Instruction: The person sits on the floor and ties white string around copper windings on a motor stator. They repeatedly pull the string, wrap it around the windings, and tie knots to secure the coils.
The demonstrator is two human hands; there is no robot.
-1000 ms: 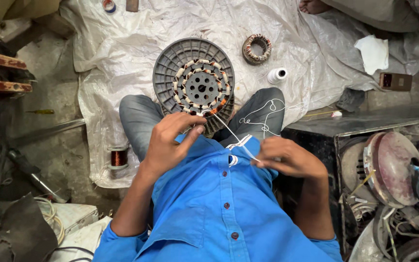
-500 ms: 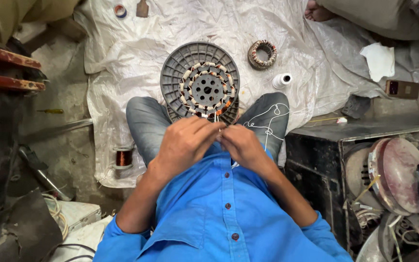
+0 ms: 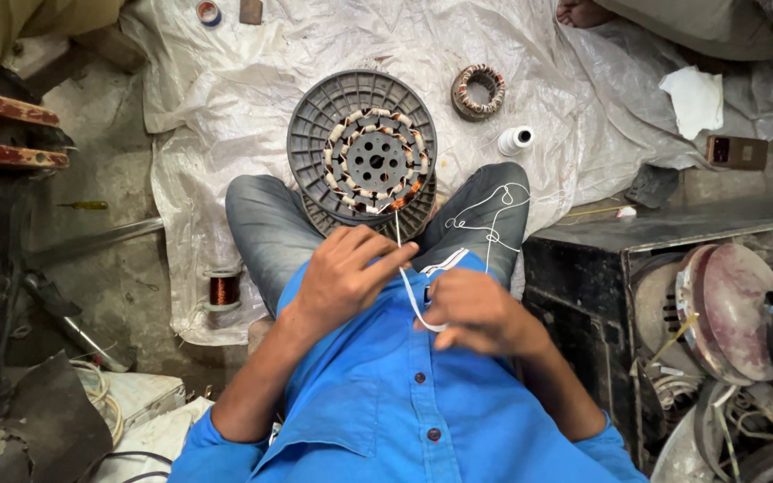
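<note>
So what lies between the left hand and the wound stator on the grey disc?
In the head view, a taut white string runs from the left hand up to the stator; beneath it only the dark trousers show.

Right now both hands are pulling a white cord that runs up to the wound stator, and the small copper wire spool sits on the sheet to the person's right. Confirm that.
One thing is wrong: the copper wire spool sits to the person's left, at the edge of the sheet. The rest holds: in the head view the left hand and right hand hold the white cord, which runs up to the wound stator.
</note>
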